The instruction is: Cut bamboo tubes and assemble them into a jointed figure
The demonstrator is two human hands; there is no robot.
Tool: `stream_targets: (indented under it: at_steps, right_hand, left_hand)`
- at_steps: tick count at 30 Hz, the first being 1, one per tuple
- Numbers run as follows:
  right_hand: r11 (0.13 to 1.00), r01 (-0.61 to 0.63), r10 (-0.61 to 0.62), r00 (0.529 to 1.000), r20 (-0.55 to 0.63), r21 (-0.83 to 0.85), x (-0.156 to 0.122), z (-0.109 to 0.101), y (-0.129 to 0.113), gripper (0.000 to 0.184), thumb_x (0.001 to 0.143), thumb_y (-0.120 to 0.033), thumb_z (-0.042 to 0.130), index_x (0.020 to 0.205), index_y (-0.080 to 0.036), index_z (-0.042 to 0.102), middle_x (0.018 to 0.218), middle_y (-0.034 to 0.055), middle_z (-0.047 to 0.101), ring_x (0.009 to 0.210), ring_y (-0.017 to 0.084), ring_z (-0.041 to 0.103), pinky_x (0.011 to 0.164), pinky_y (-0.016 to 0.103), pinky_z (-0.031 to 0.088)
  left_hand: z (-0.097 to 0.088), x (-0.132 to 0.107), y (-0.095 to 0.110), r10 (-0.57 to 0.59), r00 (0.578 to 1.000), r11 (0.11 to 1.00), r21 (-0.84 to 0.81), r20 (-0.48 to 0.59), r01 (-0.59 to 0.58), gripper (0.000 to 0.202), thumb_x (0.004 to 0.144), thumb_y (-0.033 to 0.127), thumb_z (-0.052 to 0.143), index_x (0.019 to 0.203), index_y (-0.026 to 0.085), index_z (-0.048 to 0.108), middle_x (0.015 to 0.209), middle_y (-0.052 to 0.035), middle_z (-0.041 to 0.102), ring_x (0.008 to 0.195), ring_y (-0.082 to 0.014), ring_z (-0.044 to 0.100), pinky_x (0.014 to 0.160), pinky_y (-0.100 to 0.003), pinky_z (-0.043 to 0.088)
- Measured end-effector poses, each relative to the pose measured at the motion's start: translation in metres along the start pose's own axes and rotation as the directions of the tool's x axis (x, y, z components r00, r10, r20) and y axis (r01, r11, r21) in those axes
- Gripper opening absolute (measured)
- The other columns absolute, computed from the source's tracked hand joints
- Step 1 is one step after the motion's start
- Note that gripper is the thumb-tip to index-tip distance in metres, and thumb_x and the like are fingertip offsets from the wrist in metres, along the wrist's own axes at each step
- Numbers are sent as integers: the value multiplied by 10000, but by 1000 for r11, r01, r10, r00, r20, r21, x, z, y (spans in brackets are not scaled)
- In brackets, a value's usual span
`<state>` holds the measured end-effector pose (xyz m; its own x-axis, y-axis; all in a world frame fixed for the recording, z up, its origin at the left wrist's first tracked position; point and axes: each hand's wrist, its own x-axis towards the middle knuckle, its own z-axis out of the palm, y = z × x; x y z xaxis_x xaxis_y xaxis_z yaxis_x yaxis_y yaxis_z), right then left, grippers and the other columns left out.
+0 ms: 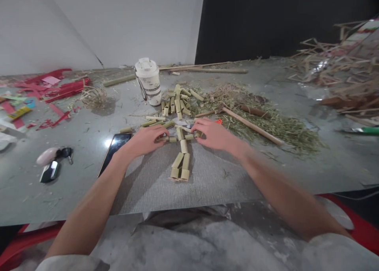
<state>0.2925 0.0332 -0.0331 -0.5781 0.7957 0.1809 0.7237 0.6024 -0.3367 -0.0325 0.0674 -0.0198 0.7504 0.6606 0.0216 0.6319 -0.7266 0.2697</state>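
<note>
A jointed figure made of short bamboo tubes (184, 146) lies flat on a grey textured mat (154, 180), its two legs toward me. My left hand (146, 138) is at the figure's left-side arm, fingers curled round a bamboo tube (163, 138) at its end. On the other side my right hand (213, 132) closes its thumb and fingers on another bamboo tube (198, 134). Part of each held tube is hidden by the fingers. Beyond the hands lies a pile of bamboo tubes (177, 101), with a few loose ones near my left hand.
A lidded cup (149, 83) stands behind my left hand. Left of it are a phone (115, 148), keys (66, 152) and red scraps (68, 90). A hammer (251, 125) rests on shavings (296, 134) at the right, before a heap of thin wooden strips (319, 65).
</note>
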Motion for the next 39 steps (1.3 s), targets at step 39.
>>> stream_targets:
  at_steps: [39]
  right_hand:
    - [998, 61, -61, 949, -309, -10, 1, -17, -15, 137, 1039, -214, 530, 1024, -250, 661, 1137, 116, 653, 1097, 298, 605, 911, 464, 528]
  left_hand:
    - [-11, -7, 10, 59, 956, 996, -45, -286, -75, 104, 934, 223, 577, 1024, 220, 628, 920, -49, 685, 724, -175, 585, 671, -302, 436]
